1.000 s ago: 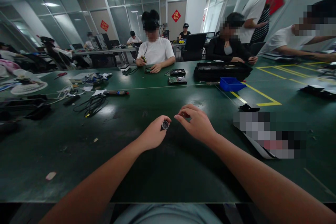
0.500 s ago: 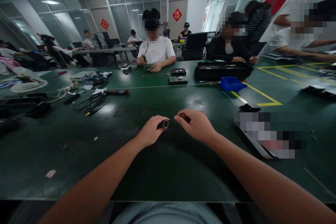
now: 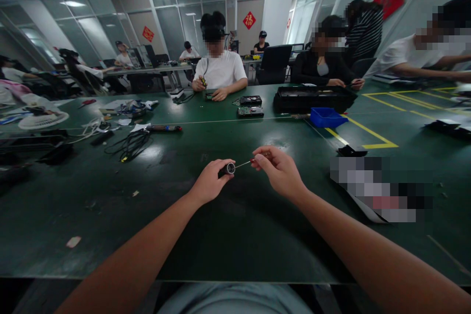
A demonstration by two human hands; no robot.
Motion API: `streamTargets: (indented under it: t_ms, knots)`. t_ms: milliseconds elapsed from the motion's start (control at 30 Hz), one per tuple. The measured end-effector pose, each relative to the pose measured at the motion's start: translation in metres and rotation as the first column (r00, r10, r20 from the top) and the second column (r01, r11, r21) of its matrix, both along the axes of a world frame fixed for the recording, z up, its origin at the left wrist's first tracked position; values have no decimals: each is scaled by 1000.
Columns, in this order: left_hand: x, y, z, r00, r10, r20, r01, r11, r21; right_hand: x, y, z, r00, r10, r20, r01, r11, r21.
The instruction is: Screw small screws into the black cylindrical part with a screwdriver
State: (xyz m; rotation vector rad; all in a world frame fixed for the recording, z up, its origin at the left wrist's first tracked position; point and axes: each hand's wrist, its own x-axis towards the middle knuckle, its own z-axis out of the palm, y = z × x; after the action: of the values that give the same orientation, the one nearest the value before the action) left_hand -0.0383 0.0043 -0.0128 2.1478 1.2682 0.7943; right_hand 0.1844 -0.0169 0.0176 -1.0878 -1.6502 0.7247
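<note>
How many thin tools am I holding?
1: the thin red-handled metal tool in your right hand, near the black cylinder in your left hand. Others may be hidden.

- Green tabletop was glossy; clock read from its middle, 12 at the far edge. Yellow lines marked the surface around 2 o'clock.
- 12 o'clock: two boxy drive-like units lay one just beyond the other.
- Between 1 and 2: a long black housing sat, with a blue bin just nearer.
- 3 o'clock: a masked pale-and-dark item lay; details unreadable.
- 10 o'clock: a coiled black cable lay near a dark rod-shaped tool, red at one end.
- 9 to 10, far out: black parts were clustered.
- 8 o'clock: a pale scrap lay flat.
</note>
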Motion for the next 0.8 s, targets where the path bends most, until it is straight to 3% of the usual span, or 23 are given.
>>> streamTargets:
  t_ms: [167,400,600,800]
  knots:
    - [0,0,-2,1000,-7,5,7,1000,7,-1,0,-2,999,2,48,-2,1000,11]
    - [1,1,-3,998,-45,34,45,999,20,-1,4,-5,1000,-1,-15,1,1000,-11]
    - [0,0,-1,999,-37,38,37,999,5,1,2,4,955,-156,252,152,988,37]
    - [-1,0,-1,999,-28,45,27,1000,7,3,3,3,920,-171,353,142,984,107]
